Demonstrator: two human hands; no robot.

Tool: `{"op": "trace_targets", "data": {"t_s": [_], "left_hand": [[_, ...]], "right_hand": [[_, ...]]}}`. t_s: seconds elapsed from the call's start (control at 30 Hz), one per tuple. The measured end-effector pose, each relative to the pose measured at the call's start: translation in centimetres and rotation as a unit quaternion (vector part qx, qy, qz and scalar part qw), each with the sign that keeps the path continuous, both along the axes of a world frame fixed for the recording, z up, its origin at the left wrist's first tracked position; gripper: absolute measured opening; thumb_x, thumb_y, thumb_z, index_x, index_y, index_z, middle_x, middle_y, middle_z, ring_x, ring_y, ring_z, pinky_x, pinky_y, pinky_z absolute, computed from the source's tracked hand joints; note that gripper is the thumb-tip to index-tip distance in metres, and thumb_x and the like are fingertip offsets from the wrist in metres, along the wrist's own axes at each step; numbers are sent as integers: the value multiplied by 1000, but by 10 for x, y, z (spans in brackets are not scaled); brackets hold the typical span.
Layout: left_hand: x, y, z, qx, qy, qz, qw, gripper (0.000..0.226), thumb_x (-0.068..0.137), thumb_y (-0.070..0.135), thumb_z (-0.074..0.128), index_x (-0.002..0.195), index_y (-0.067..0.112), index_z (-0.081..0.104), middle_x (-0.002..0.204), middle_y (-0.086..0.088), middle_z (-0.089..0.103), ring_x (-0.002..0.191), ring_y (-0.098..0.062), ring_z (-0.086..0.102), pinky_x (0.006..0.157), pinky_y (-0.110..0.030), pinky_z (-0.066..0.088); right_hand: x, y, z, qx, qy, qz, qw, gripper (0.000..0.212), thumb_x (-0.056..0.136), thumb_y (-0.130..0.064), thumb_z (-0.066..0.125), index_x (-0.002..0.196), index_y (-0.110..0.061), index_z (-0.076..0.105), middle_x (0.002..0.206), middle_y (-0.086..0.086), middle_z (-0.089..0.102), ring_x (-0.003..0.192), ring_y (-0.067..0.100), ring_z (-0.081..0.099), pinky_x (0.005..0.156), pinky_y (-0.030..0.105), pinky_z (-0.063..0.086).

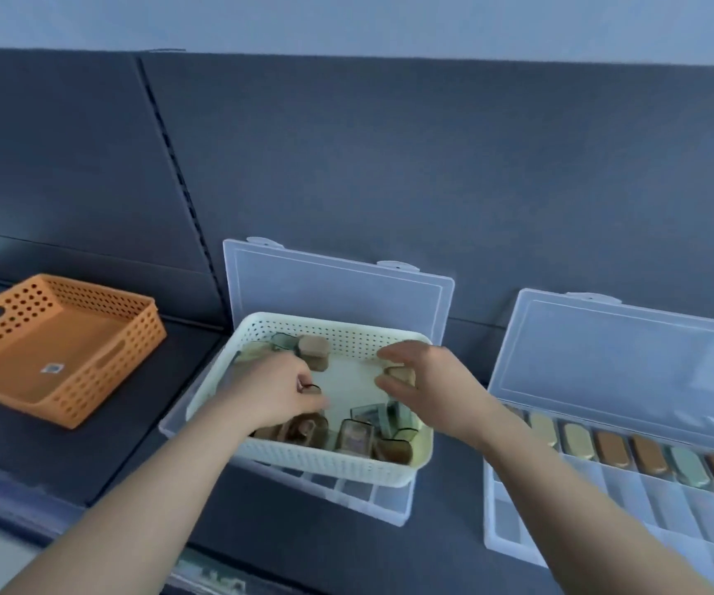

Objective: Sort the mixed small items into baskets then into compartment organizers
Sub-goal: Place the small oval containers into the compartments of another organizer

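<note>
The grip of the right hand [426,380] was curled round a tan piece [401,374]. The left hand [280,392] pinched a small dark-rimmed piece [311,387]. Both were inside the white basket [346,465], which sat on the open middle organizer [385,504]. I judge the step was moving pieces from basket to compartments. Next, each piece must clear the basket wall and find a free compartment. The right organizer [604,530] had its far row partly filled.
</note>
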State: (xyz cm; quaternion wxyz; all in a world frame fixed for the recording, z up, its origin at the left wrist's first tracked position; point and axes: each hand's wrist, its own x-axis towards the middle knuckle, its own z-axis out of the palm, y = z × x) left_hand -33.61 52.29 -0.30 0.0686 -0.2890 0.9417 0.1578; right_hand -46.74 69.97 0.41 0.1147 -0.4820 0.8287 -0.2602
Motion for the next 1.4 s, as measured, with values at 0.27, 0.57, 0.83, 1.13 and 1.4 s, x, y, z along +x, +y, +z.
{"op": "trace_targets", "data": {"t_s": [0.27, 0.57, 0.83, 1.13, 1.4], "left_hand": [[21, -36, 10, 109, 102, 18, 989, 24, 78, 34, 74, 98, 28, 63, 89, 18, 61, 82, 0, 59, 72, -22, 49], [60, -54, 7, 312, 259, 91, 909, 40, 79, 18, 65, 111, 41, 63, 103, 11, 69, 94, -12, 67, 91, -38, 52], [50, -21, 6, 387, 367, 107, 839, 22, 88, 17, 62, 107, 27, 58, 99, 7, 73, 83, -4, 63, 80, -31, 45], [-8, 82, 13, 462, 385, 19, 799, 37, 89, 49, 32, 112, 37, 59, 100, -2, 69, 95, -16, 63, 82, -36, 42], [-59, 182, -6, 386, 311, -90, 864, 30, 91, 41, 53, 120, 34, 50, 110, 18, 63, 104, 4, 59, 90, -16, 44]], "right_hand": [[4, -72, -21, 16, 14, 3, 1000, 37, 93, -26, 59, 129, -20, 57, 135, -4, 56, 121, 16, 52, 100, 24, 40], [13, -116, -45, 65, 107, 5, 992, 16, 89, -29, 55, 99, -16, 59, 108, 3, 51, 97, 25, 55, 80, 34, 48], [12, -92, -35, -39, -33, -32, 998, 26, 91, -25, 55, 115, -16, 60, 102, 6, 63, 90, 23, 60, 81, 36, 52], [-23, 67, 8, -243, -343, -135, 897, 24, 91, -7, 60, 113, -16, 63, 91, 4, 67, 83, 19, 67, 78, 29, 56], [-54, 182, -9, -207, -277, -275, 897, 23, 88, -20, 66, 111, -16, 64, 83, -4, 70, 57, 10, 60, 64, 30, 52]]}}
